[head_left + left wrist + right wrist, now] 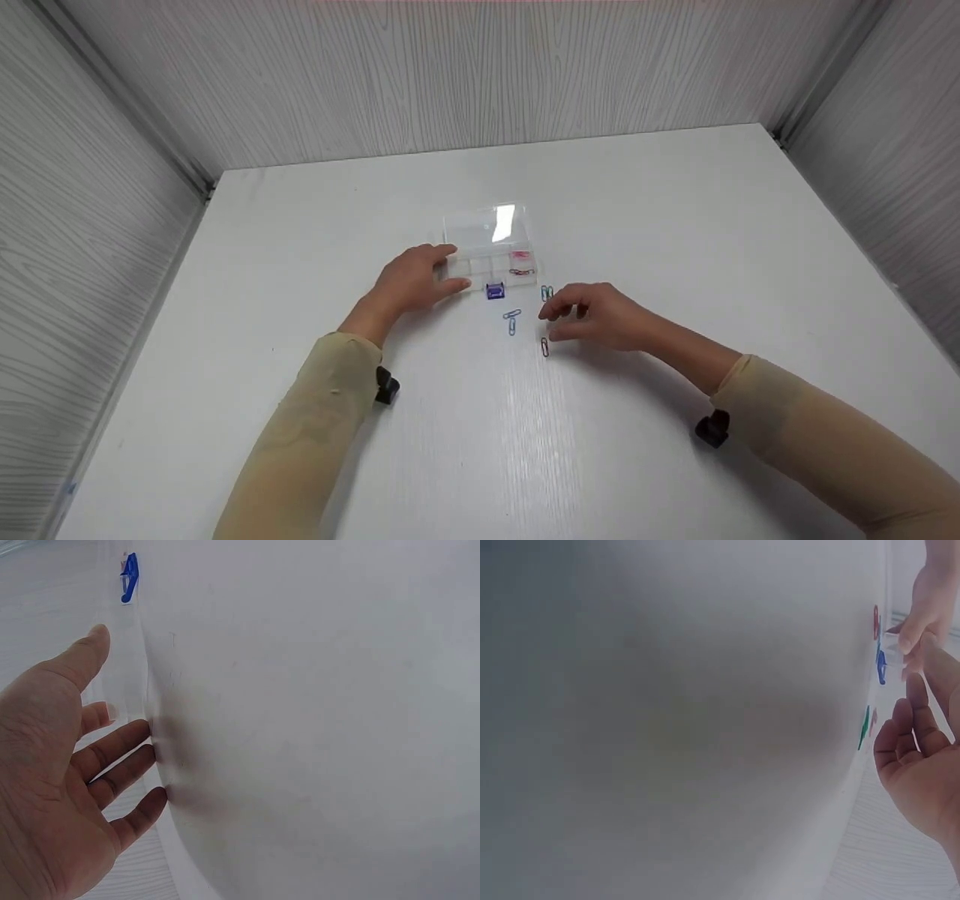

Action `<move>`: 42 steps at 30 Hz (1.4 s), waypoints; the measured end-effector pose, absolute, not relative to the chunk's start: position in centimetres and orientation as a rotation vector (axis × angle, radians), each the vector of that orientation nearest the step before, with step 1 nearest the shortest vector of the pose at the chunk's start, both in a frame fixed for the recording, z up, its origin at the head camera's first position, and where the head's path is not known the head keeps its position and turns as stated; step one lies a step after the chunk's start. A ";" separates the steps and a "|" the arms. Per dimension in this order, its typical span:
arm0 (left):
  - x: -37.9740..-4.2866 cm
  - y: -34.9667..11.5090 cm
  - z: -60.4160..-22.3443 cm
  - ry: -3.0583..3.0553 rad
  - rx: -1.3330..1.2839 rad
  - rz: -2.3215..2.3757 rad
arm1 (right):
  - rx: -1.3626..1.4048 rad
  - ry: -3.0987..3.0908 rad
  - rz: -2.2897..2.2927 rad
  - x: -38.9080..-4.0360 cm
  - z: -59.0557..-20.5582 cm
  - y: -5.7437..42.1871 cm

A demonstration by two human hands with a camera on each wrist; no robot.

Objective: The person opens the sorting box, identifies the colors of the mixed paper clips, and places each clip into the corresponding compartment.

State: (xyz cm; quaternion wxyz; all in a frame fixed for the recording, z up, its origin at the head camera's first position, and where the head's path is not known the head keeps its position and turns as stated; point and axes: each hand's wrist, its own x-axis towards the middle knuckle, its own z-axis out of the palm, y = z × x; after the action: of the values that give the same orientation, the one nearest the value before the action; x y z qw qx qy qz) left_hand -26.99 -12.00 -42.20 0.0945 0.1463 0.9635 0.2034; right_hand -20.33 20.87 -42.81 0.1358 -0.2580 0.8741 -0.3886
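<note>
A clear compartment box point(480, 268) lies on the table with its transparent lid point(472, 229) tipped back and its blue-purple latch point(495, 291) facing front. My left hand point(409, 281) rests at the box's left end, thumb and forefinger spread along it. Red and pink paper clips point(521, 272) sit in the right-hand compartments. Two blue paper clips point(512, 327) lie in front of the latch. My right hand point(600, 316) hovers right of them, thumb and forefinger apart and nothing visible between them. Just below its fingertips lies a dark red paper clip point(544, 347); green-blue clips point(547, 293) lie just beyond.
The white table point(450, 450) extends around the box and clips. Grey wood-grain panels point(480, 75) stand behind it and along both sides. Each sleeve carries a small black device point(712, 429) near the wrist.
</note>
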 end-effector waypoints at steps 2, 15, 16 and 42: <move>-27.0 -12.0 -42.2 2.856 0.435 0.606 | -0.753 2.522 -1.116 -20.3 -43.0 20.9; -26.9 -12.1 -42.3 2.861 0.436 0.607 | -0.757 2.469 -1.118 -20.1 -43.7 20.6; -26.9 -12.1 -42.3 2.861 0.438 0.606 | -0.757 2.465 -1.116 -20.1 -43.7 20.6; -27.0 -11.9 -42.2 2.854 0.436 0.584 | -0.818 2.445 -1.104 -20.3 -44.6 20.7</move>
State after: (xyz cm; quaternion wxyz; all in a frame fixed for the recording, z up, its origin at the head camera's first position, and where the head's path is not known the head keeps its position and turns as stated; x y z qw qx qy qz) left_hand -26.98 -11.95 -42.20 0.0978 0.1474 0.9642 0.1974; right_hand -20.34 20.72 -44.58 0.1674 -0.2876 0.8595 -0.3880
